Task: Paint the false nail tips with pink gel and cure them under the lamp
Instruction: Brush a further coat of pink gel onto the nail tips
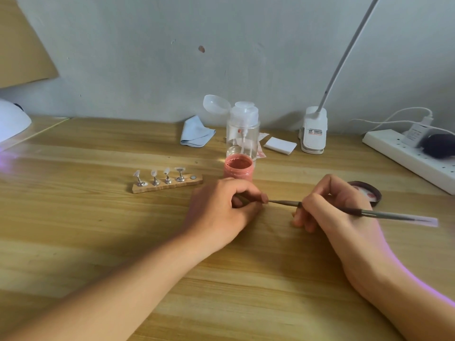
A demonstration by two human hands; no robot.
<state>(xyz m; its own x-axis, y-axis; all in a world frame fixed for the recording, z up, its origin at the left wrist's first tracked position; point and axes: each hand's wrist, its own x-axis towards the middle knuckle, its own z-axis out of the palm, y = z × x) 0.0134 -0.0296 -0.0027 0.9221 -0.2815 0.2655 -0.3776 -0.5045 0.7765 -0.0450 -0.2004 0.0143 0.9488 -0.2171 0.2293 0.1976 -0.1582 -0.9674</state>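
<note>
My left hand (219,212) rests on the wooden table with its fingers curled, pinching a small metal nail tip stand (242,198) that is mostly hidden. My right hand (337,207) grips a thin brush (384,213) like a pen, and the bristle end touches my left fingertips. An open jar of pink gel (238,166) stands just behind my left hand. To its left, a wooden holder (167,186) carries several stands with clear nail tips (154,173) and has one bare magnet spot at its right end. The white curing lamp (12,121) sits at the far left edge.
The jar's dark lid (369,190) lies behind my right hand. A clear pump bottle (242,129), a blue cloth (197,132), white pads (280,145) and a clip lamp base (314,131) line the wall. A white power strip (413,157) lies at the right.
</note>
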